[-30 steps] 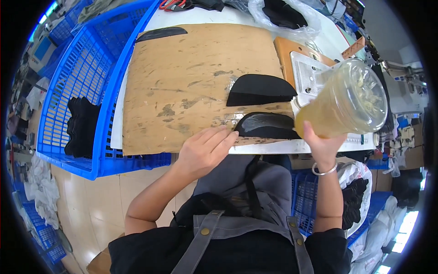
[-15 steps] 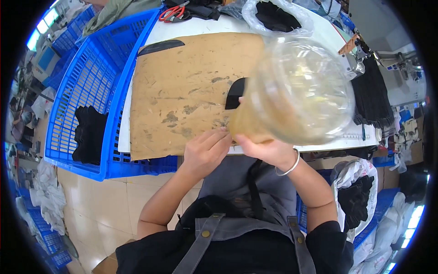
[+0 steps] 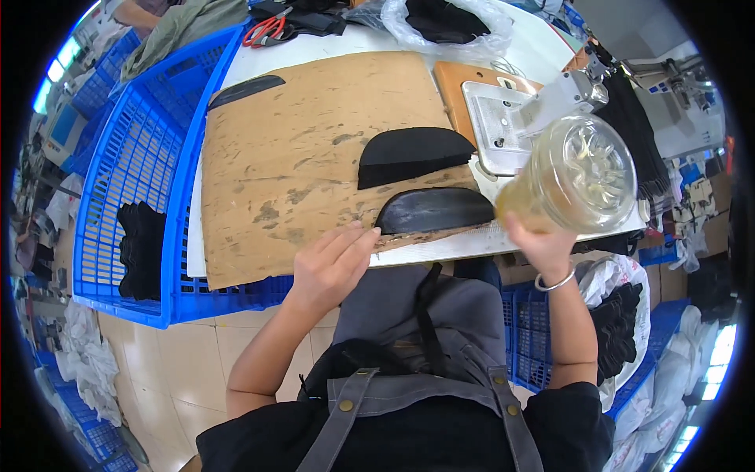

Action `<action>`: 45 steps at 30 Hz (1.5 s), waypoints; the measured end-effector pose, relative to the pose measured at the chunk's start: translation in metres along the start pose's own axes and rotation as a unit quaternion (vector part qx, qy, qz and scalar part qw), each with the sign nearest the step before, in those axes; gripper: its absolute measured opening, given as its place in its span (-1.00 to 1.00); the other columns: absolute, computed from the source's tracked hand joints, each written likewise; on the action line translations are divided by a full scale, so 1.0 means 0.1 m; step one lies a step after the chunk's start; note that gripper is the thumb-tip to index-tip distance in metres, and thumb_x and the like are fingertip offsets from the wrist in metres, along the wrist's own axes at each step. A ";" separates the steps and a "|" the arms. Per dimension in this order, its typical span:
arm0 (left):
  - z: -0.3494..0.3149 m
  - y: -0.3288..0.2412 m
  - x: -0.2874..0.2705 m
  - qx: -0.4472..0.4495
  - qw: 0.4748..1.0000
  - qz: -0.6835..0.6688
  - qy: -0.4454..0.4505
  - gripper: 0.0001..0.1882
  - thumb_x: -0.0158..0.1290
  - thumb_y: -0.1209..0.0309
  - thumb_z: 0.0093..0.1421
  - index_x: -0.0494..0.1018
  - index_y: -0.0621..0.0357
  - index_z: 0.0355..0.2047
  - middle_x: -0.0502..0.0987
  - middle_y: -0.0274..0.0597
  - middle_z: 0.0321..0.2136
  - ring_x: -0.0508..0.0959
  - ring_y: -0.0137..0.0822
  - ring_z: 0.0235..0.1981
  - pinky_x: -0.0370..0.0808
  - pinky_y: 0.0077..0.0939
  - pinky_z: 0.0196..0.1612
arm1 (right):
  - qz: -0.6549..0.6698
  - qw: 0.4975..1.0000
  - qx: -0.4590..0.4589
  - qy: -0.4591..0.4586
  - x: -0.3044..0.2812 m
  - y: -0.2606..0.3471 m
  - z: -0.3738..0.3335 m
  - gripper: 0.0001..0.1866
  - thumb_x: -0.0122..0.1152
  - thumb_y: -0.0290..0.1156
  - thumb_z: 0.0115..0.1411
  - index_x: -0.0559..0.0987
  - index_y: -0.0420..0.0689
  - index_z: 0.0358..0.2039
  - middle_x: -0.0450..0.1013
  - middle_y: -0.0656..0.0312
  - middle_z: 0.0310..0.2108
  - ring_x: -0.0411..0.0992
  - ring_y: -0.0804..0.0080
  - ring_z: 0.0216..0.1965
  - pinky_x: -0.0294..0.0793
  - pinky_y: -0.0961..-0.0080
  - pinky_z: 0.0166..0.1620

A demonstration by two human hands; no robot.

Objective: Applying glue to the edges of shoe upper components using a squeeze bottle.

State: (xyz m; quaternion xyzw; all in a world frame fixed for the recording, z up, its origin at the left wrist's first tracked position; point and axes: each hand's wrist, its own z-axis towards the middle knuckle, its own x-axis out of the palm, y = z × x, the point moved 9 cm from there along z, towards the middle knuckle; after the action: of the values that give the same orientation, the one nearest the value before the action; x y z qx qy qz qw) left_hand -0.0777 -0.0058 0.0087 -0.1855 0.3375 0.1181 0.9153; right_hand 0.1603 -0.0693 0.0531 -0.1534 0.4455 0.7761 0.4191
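My right hand (image 3: 544,240) grips a clear plastic bottle (image 3: 591,169) with yellowish contents, tilted with its broad base up, at the table's right front. My left hand (image 3: 334,263) lies at the near edge of a stained cardboard sheet (image 3: 275,141). Its fingers are stretched out together, the tips at the left corner of a black half-oval piece (image 3: 432,211) with a shiny surface; the thumb is hidden. Just beyond lies a second black half-oval piece (image 3: 413,153), matt. A third dark curved piece (image 3: 248,90) sits at the sheet's far left corner.
A sewing machine (image 3: 578,93) stands to the right on the white table (image 3: 436,250). Red-handled scissors (image 3: 267,30) and a plastic bag (image 3: 494,39) of black pieces lie at the back. A blue crate (image 3: 181,259) holding black pieces borders the left side.
My right hand has carried the bottle right, away from my left hand, uncovering both black pieces and the machine bed. My left hand has shifted slightly left in the view.
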 end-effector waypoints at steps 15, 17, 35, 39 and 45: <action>1.13 -0.53 0.80 0.016 0.968 -0.063 0.242 -0.32 0.28 0.24 -0.21 0.33 0.15 -0.04 0.29 -0.12 -0.08 0.23 -0.14 0.00 0.18 -0.31 -0.02 | 0.465 0.818 0.199 -0.274 -0.44 -0.78 -0.86 -0.41 -0.08 0.01 0.13 0.27 -0.17 0.03 0.31 0.12 -0.09 0.31 0.22 -0.02 0.34 0.24 0.02; 1.17 -0.52 0.89 0.020 0.962 -0.060 0.264 -0.36 0.28 0.23 -0.22 0.37 0.12 -0.08 0.31 -0.17 -0.09 0.23 -0.16 0.00 0.16 -0.28 0.00 | 0.487 0.821 0.183 -0.233 -0.38 -0.74 -0.84 -0.40 -0.08 0.02 0.13 0.24 -0.13 0.06 0.31 0.13 -0.11 0.32 0.23 -0.03 0.35 0.22 0.02; 1.18 -0.32 0.91 -0.036 0.951 -0.119 0.283 -0.68 0.23 0.26 -0.11 0.43 0.04 -0.35 0.37 -0.24 -0.10 0.29 -0.19 -0.03 0.14 -0.30 0.02 | 0.606 0.761 0.186 -0.141 -0.09 -0.55 -0.71 -0.22 0.15 0.03 -0.02 0.13 -0.13 0.11 0.31 0.05 -0.16 0.37 0.15 -0.10 0.41 0.16 -0.04; 1.16 -0.30 0.94 -0.064 0.948 -0.157 0.270 -0.83 0.17 0.38 -0.06 0.41 0.08 -0.48 0.38 -0.22 -0.11 0.30 -0.18 -0.05 0.15 -0.31 0.04 | 0.662 0.713 0.192 -0.125 0.07 -0.39 -0.60 -0.22 0.13 0.02 -0.01 0.11 -0.11 0.13 0.30 0.05 -0.15 0.37 0.15 -0.09 0.36 0.10 0.00; 1.13 -0.22 0.92 -0.082 0.946 -0.188 0.250 -0.87 0.15 0.40 -0.07 0.41 0.11 -0.55 0.41 -0.20 -0.14 0.32 -0.19 -0.07 0.19 -0.33 0.01 | 0.683 0.702 0.183 -0.087 0.33 -0.31 -0.39 -0.27 -0.03 0.14 0.07 0.16 -0.06 0.13 0.29 0.15 -0.17 0.35 0.28 -0.10 0.19 -0.04 0.11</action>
State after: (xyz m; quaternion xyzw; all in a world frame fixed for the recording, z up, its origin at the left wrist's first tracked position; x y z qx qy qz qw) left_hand 0.0635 0.0306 0.0328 -0.3433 0.5033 -0.0790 0.7890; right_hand 0.1596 -0.0762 -0.0064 0.3406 0.5227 0.7629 -0.1695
